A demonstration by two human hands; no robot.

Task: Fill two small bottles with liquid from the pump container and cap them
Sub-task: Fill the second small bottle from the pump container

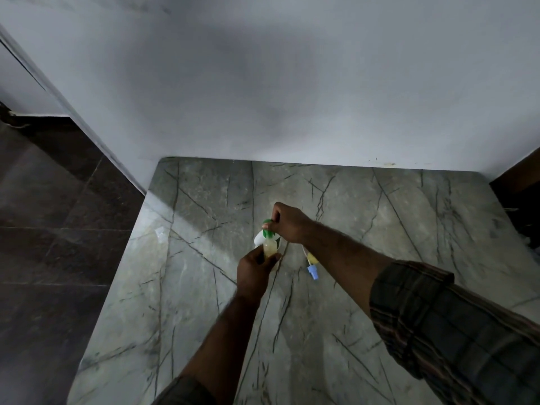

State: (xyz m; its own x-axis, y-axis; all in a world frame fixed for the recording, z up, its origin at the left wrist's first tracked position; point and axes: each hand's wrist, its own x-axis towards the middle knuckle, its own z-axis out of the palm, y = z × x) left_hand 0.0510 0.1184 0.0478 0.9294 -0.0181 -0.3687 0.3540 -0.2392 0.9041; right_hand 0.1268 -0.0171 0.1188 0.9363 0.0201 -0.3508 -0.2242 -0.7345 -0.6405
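The small bottle (270,249) of yellowish liquid is held just below the frame's centre, its long axis pointing up-frame at the green pump head (267,225) of the white pump container (258,239). It is gripped from below by the left hand (253,276). The pump head is pinched by the right hand (289,223). A second bottle (312,259) lies on the tabletop (380,214) to the right.

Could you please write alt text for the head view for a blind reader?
The left hand holds a small bottle of yellowish liquid under the green pump, which the right hand grips. A blue-capped bottle lies nearby on the marble table.
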